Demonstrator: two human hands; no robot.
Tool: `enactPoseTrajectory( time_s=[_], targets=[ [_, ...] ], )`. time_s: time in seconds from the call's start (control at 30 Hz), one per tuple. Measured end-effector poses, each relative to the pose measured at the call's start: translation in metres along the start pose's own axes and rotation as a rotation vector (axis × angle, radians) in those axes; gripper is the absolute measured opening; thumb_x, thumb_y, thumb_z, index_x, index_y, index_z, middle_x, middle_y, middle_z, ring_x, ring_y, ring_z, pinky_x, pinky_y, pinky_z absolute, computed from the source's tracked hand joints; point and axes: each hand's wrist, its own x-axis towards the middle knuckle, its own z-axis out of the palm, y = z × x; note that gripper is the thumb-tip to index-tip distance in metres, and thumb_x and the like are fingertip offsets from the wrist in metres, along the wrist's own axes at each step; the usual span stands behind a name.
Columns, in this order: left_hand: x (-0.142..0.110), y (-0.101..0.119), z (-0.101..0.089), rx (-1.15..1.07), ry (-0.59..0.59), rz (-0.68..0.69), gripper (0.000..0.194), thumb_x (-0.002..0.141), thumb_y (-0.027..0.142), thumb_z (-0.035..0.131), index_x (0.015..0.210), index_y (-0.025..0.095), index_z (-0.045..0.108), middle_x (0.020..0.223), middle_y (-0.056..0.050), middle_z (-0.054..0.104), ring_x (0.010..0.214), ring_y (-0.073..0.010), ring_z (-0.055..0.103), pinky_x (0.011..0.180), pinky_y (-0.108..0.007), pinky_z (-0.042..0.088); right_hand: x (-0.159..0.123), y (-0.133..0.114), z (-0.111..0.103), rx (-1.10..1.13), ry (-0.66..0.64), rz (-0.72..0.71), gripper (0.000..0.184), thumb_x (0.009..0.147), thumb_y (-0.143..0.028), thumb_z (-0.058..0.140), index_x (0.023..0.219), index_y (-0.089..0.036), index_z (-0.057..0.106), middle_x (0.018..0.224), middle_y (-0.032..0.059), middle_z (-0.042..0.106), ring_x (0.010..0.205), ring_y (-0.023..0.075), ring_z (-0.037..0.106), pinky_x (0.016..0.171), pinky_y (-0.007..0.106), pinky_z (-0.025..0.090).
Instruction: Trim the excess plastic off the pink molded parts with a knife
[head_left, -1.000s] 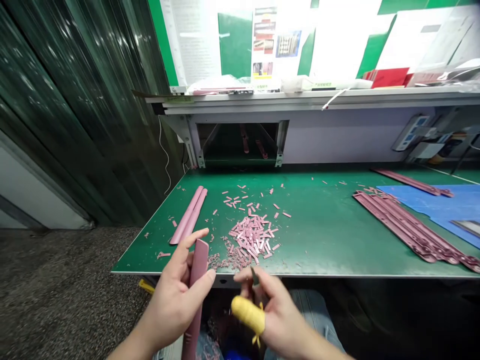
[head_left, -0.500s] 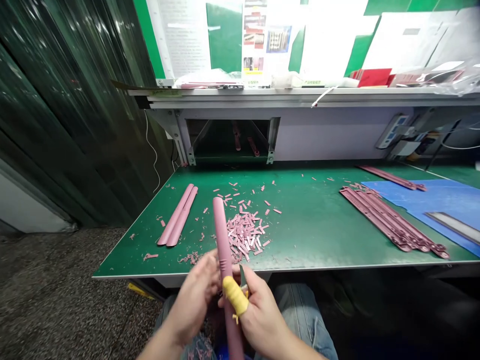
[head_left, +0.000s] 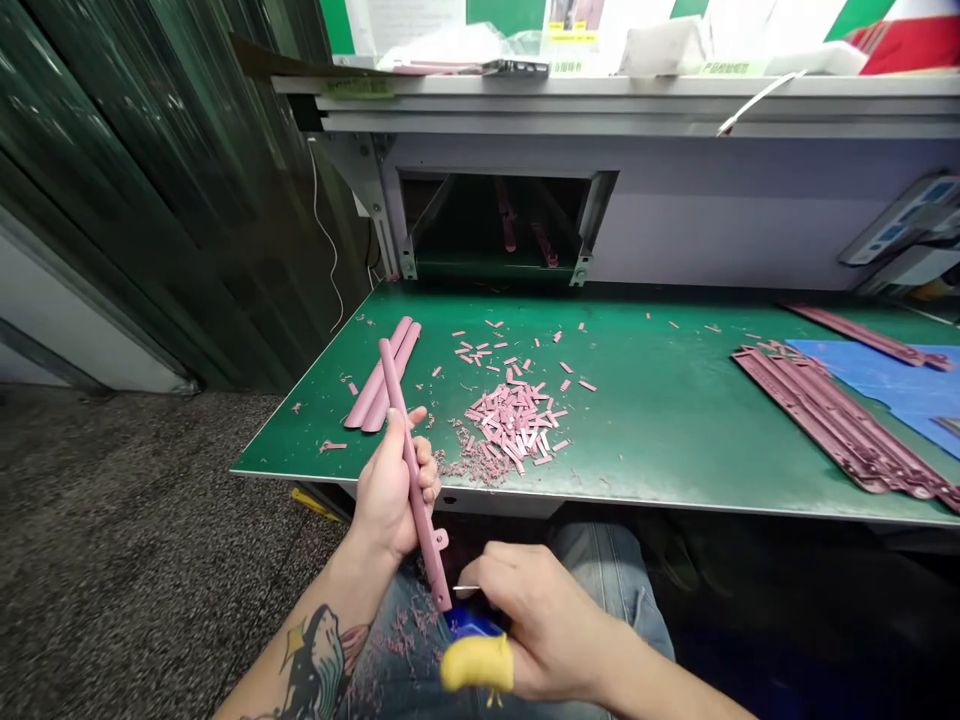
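My left hand [head_left: 386,495] is wrapped round a long pink plastic strip [head_left: 426,535], which slants from the table edge down over my lap. A small tab with a hole sticks out from its side near the lower end. Close to that end, my right hand [head_left: 544,610] is closed on a small knife [head_left: 466,588]; only its thin blade shows, just right of the strip. The knife's handle is hidden in my fingers. Yellow wrapping [head_left: 477,664] covers my right thumb.
Two rounded pink strips [head_left: 375,385] lie at the left of the green table [head_left: 660,420]. A heap of pink offcuts [head_left: 517,415] and shavings sits mid-table. Several stacked pink strips [head_left: 832,430] lie right, beside a blue sheet [head_left: 870,375]. Shavings cover my lap.
The strip has been turned, so its tabbed end now shows near my lap. My left hand has moved up and grips it; my right hand has moved lower, away from it. The view has tilted down.
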Motion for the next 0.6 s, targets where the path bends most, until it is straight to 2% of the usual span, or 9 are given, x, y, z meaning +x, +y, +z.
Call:
enactPoseTrajectory(
  time_s=[0.07, 0.2, 0.33, 0.5, 0.53, 0.6],
  targets=[
    [-0.001, 0.0, 0.006, -0.004, -0.024, -0.019, 0.036, 0.089, 0.048, 0.053, 0.111, 0.02, 0.059, 0.059, 0.008, 0.044, 0.034, -0.0015, 0.034, 0.027, -0.012, 0.03, 0.006, 0.002, 0.008, -0.131, 0.035, -0.034, 0.063, 0.078, -0.077, 0.046, 0.078, -0.016, 0.06, 0.065, 0.0014, 0.053, 0.055, 0.0135, 0.043, 0.05, 0.027, 0.027],
    [-0.005, -0.001, 0.015, -0.012, -0.091, -0.069, 0.034, 0.09, 0.044, 0.054, 0.111, 0.018, 0.06, 0.065, 0.005, 0.05, 0.033, -0.0001, 0.035, 0.026, -0.011, 0.03, 0.017, 0.008, 0.009, -0.312, 0.089, -0.086, 0.065, 0.078, -0.081, 0.04, 0.066, -0.018, 0.052, 0.061, 0.0, 0.048, 0.052, 0.0129, 0.037, 0.049, 0.029, 0.02],
    [-0.007, -0.002, 0.018, -0.032, -0.137, -0.087, 0.035, 0.09, 0.042, 0.055, 0.112, 0.015, 0.061, 0.064, 0.005, 0.048, 0.033, 0.0, 0.035, 0.025, -0.01, 0.03, 0.016, 0.008, 0.007, -0.379, 0.082, -0.154, 0.058, 0.087, -0.071, 0.038, 0.063, -0.019, 0.049, 0.059, -0.0008, 0.047, 0.05, 0.0122, 0.035, 0.048, 0.03, 0.017],
    [-0.004, 0.004, 0.017, -0.118, -0.162, -0.084, 0.039, 0.093, 0.043, 0.049, 0.115, 0.012, 0.057, 0.062, 0.007, 0.045, 0.033, -0.0002, 0.036, 0.025, -0.009, 0.03, 0.004, 0.002, 0.007, -0.368, 0.022, -0.322, 0.039, 0.094, -0.043, 0.043, 0.065, -0.018, 0.051, 0.059, -0.0011, 0.048, 0.049, 0.0117, 0.036, 0.048, 0.03, 0.016],
    [-0.003, 0.006, 0.016, -0.143, -0.174, -0.089, 0.039, 0.095, 0.042, 0.045, 0.116, 0.01, 0.056, 0.06, 0.007, 0.044, 0.034, -0.0011, 0.037, 0.026, -0.01, 0.031, 0.003, 0.002, 0.007, -0.333, 0.029, -0.33, 0.039, 0.095, -0.044, 0.041, 0.067, -0.018, 0.053, 0.058, -0.0013, 0.047, 0.049, 0.0119, 0.036, 0.048, 0.03, 0.017],
    [-0.002, 0.009, 0.015, -0.19, -0.209, -0.114, 0.042, 0.098, 0.04, 0.037, 0.118, 0.007, 0.053, 0.059, 0.006, 0.044, 0.036, -0.0032, 0.04, 0.028, -0.012, 0.035, 0.004, 0.003, 0.006, -0.242, 0.065, -0.268, 0.044, 0.093, -0.055, 0.041, 0.076, -0.017, 0.058, 0.06, -0.0011, 0.048, 0.051, 0.0122, 0.038, 0.047, 0.029, 0.02]
  ],
)
